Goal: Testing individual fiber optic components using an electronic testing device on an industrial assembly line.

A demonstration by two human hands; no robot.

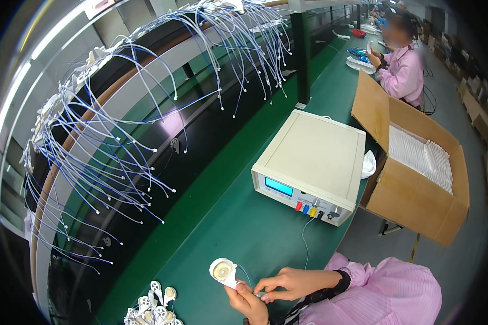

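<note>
My left hand (247, 303) is closed round the narrow handle of a white plastic part (223, 270) with a round head and a cream disc in it. A thin pale-blue wire (245, 272) loops from this part down to my fingers. With fingertips pinched together, my right hand (288, 284) meets the left at the wire's end, where a tiny whitish piece shows, mostly covered. At the lower left lies a pile of similar white parts (156, 306) with round heads. Beyond my hands stands a beige bench instrument (309, 157) with a lit blue display and coloured terminals.
A thin lead (304, 244) runs from the instrument toward my right hand. Many white and blue cables (114, 157) hang from a rail at the left. An open cardboard box (417, 214) of white pieces stands at the right. Farther back sits a person in pink (404, 70).
</note>
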